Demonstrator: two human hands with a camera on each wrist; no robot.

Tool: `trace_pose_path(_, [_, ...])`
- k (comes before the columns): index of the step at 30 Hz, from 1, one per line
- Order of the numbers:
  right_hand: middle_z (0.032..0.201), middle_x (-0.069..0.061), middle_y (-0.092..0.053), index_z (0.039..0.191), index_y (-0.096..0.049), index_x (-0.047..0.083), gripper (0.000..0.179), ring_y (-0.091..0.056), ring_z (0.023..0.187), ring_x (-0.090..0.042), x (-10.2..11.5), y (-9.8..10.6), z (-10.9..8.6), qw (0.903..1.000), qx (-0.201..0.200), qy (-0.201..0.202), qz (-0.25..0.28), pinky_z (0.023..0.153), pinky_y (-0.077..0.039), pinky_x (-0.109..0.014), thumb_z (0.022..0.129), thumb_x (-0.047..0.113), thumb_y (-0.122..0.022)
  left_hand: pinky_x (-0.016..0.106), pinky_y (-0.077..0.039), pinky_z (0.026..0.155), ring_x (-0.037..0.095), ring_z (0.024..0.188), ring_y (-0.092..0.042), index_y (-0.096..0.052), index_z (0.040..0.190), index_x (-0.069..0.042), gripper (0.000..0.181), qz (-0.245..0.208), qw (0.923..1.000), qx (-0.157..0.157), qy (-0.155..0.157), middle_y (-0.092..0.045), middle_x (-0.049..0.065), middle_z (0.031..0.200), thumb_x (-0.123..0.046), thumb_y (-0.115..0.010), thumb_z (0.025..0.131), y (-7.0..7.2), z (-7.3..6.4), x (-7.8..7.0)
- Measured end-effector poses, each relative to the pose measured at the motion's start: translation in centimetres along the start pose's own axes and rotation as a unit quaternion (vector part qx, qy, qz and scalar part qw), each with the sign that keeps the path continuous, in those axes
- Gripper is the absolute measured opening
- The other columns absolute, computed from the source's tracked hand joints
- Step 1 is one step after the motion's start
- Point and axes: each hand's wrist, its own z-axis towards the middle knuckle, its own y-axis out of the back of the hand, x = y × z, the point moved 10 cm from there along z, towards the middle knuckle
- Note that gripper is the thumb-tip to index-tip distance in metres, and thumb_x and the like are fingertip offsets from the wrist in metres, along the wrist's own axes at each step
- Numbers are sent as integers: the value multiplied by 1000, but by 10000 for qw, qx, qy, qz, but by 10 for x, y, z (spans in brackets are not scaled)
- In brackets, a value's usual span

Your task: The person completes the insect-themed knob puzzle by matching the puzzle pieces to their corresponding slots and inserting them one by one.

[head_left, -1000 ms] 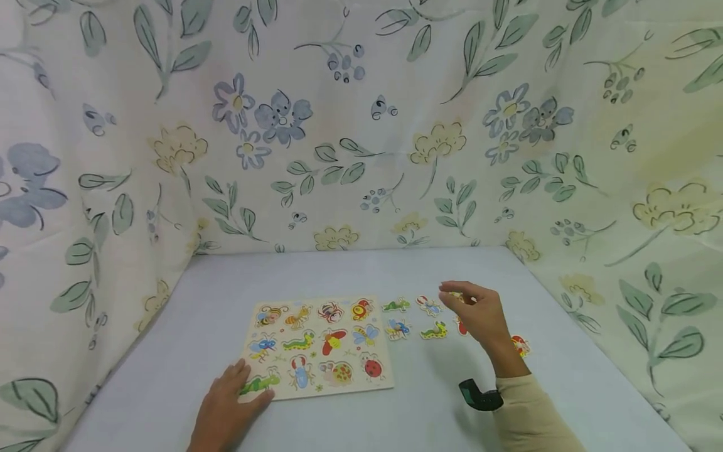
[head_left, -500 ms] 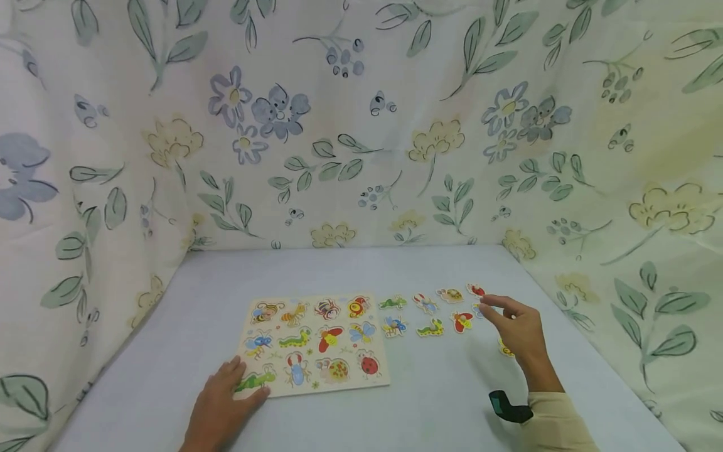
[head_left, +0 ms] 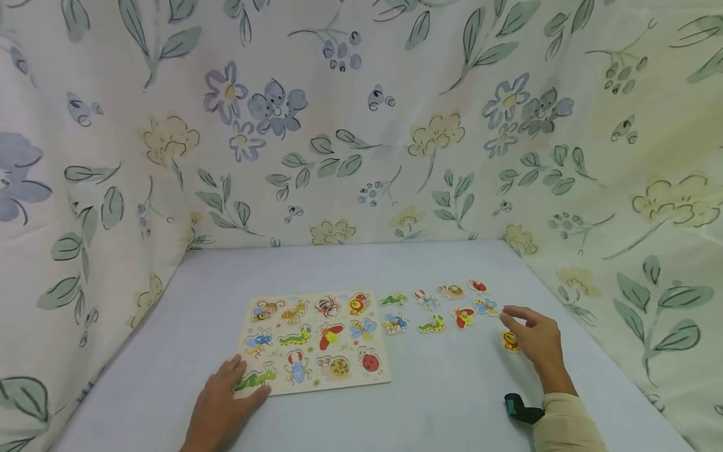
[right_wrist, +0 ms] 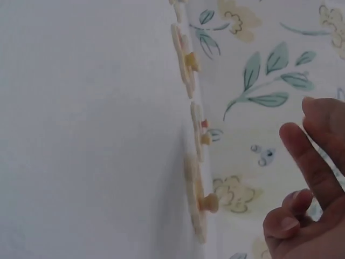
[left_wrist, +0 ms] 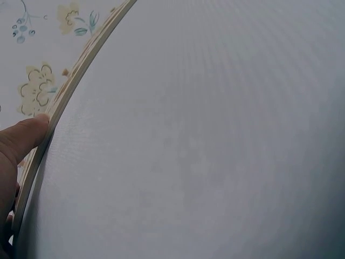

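Observation:
My left hand (head_left: 223, 402) rests at the near left corner of the wooden puzzle board (head_left: 386, 370), which bears pictures of bugs. Its thumb (left_wrist: 29, 132) touches the board's edge in the left wrist view. My right hand (head_left: 539, 342) hovers over the table at the right, nothing between thumb and forefinger. Its fingertips are just right of the blue-winged bee piece (head_left: 486, 306). Below them lies a round yellow-and-red bug piece (head_left: 509, 341), partly covered by the hand. The right wrist view shows small knobs (right_wrist: 209, 203) on the pieces.
Loose bug pieces lie in two rows right of the board, among them a green grasshopper (head_left: 393, 298), a stag beetle (head_left: 425, 299), a snail (head_left: 452, 290), a ladybug (head_left: 478, 286), a caterpillar (head_left: 432, 324) and a red-winged bug (head_left: 464, 317). Flowered cloth (head_left: 339, 188) encloses the white table (head_left: 339, 270).
My right hand has moved right and toward me, from above the snail piece past the bee piece, uncovering several pieces. My left hand stays at the board's corner.

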Motion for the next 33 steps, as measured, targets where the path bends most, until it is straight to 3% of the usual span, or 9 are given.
trace_pose_path(5, [136, -20, -52, 120, -67, 3, 46, -34, 132, -43, -15, 2, 2, 9995, -44, -227, -211, 105, -31, -60, 92, 39, -65, 59, -11, 111, 47, 138, -17, -43, 138, 10, 104, 22, 10000, -52, 11, -30, 26, 149, -68, -68, 74, 3, -1, 0])
trace_pose_path(14, [131, -25, -54, 118, -66, 1, 38, -41, 122, -45, -32, 5, 3, 9945, -78, -605, -849, 91, -40, -59, 92, 28, -64, 59, -9, 111, 46, 139, -16, -42, 139, 10, 105, -72, 10000, -6, 69, -28, 25, 151, -70, -67, 74, -1, 0, 4])
trace_pose_path(26, [118, -24, -62, 99, -75, 3, 23, -46, 116, -45, -41, 7, 5, 9898, -200, -361, -1362, 94, -36, -57, 87, 23, -70, 58, -10, 112, 46, 138, -17, -43, 138, 10, 104, -39, 9999, -130, 16, -30, 25, 150, -68, -68, 74, 1, 0, 1])
trace_pose_path(33, [113, -23, -65, 97, -75, 2, 21, -48, 112, -43, -47, 8, 2, 9886, -352, -499, -1374, 90, -37, -56, 87, 20, -69, 58, -10, 112, 46, 138, -17, -43, 137, 10, 101, -30, 10000, -92, -16, -30, 26, 149, -65, -70, 75, 1, -1, -1])
